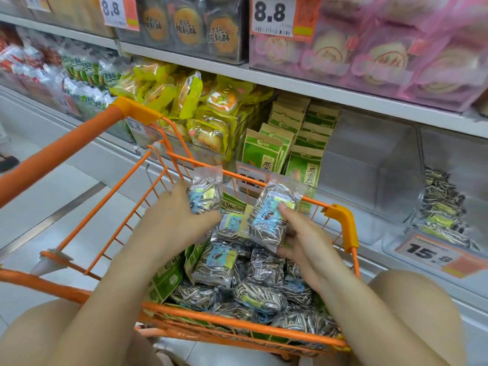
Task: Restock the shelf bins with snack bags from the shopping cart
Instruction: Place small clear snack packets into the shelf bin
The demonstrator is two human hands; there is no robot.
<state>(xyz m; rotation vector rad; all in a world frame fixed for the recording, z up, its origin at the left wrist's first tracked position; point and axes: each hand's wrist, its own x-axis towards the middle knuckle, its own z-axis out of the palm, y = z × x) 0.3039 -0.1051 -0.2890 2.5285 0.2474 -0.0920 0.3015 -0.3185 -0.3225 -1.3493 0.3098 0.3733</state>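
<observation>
A cart [340, 220] full of snack bags stands in front of the shelf.

The left hand [174, 217] holds one seed bag [204, 194] above the pile of bags [253, 281] in the cart. The right hand [301, 233] holds another seed bag [272, 217] just beside it. Behind the cart sits a bin of standing packs [295, 143]. To its right is a bare bin [369, 165], then a bin with a few seed bags [441, 215].

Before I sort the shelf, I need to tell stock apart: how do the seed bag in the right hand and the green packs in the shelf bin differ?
The seed bag is clear film showing striped seeds; the green packs are opaque. The bag is held tilted over the cart; the packs stand upright in rows.
</observation>
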